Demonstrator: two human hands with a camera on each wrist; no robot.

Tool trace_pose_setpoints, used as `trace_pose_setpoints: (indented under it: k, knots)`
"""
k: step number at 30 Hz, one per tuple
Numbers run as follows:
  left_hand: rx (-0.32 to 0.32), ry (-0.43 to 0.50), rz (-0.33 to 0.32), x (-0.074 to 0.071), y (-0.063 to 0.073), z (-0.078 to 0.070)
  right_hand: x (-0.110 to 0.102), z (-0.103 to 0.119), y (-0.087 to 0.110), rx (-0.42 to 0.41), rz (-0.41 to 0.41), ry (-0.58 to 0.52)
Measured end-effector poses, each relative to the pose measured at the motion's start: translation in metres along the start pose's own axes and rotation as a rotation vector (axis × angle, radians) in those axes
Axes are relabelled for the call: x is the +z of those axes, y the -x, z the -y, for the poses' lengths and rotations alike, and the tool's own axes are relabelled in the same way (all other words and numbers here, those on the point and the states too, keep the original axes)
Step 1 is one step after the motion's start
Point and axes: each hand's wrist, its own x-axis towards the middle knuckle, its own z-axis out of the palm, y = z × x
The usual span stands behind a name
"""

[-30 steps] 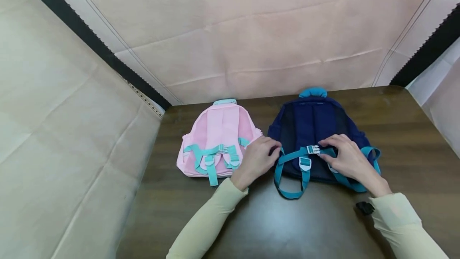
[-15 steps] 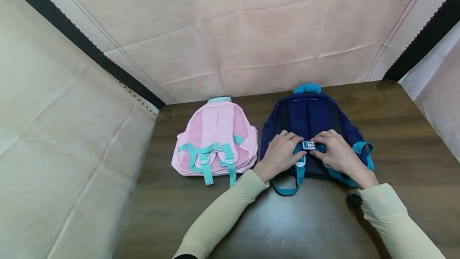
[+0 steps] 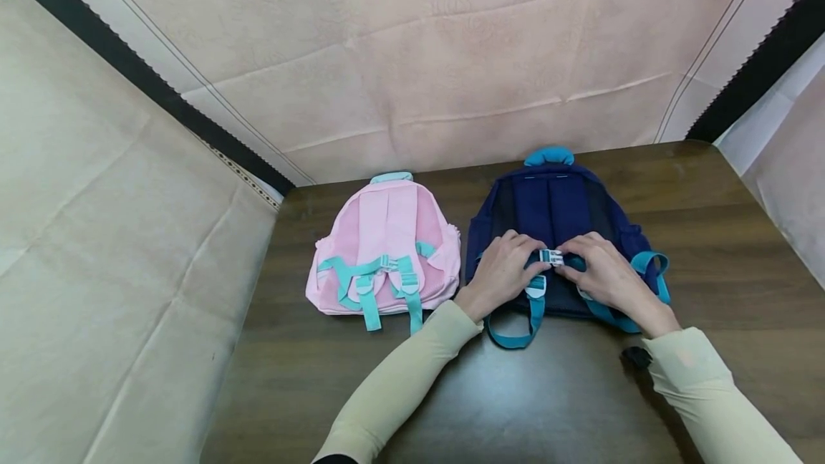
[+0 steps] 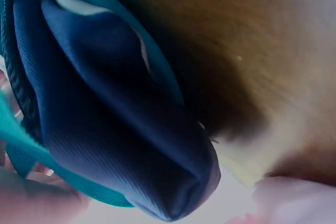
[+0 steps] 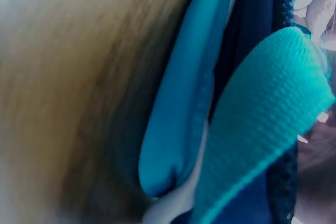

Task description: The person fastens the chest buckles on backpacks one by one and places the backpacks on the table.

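Note:
A navy backpack lies back side up on the table, its teal handle toward the wall. Across it runs a teal strap with a white side-release buckle, whose two halves look joined. My left hand pinches the buckle's left end between thumb and fingers; my right hand pinches its right end. In the left wrist view, navy fabric fills the middle and hides most of the hand. A broad teal strap covers much of the right wrist view, with blurred fingers behind it.
Left of the navy backpack lies a pink backpack with mint straps and a mint buckle. Both lie on a dark wooden table. Pale fabric walls stand behind and to the sides. A teal strap loop hangs over the navy backpack's lower edge.
My left hand has moved right, from the navy backpack's left edge to the buckle, and now pinches it. My right hand has stayed at the buckle's right end. The head view has shifted slightly.

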Motion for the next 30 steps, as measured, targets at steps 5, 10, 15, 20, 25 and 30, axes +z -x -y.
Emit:
trace_pose_setpoints:
  k: [5,10,15,20,25,30]
  knots:
    - [-0.031,0.061,0.004,-0.003,0.002,0.003,-0.002,0.002,0.000,-0.005,0.038,0.064]
    - [-0.052,0.141,-0.005,-0.005,0.003,0.005,-0.003,0.004,-0.001,0.018,0.035,0.074]
    - [-0.093,0.307,-0.003,-0.006,0.006,0.009,-0.003,0.004,0.003,0.039,0.000,0.021]
    - [-0.103,0.357,-0.009,-0.007,0.008,0.011,-0.005,0.001,0.009,-0.007,-0.103,-0.021]
    - [-0.114,0.327,0.008,-0.007,0.008,0.011,-0.007,-0.002,0.012,-0.063,-0.199,-0.018]
    - [-0.121,0.303,0.018,-0.007,0.007,0.011,-0.010,-0.001,0.012,-0.068,-0.198,-0.020]
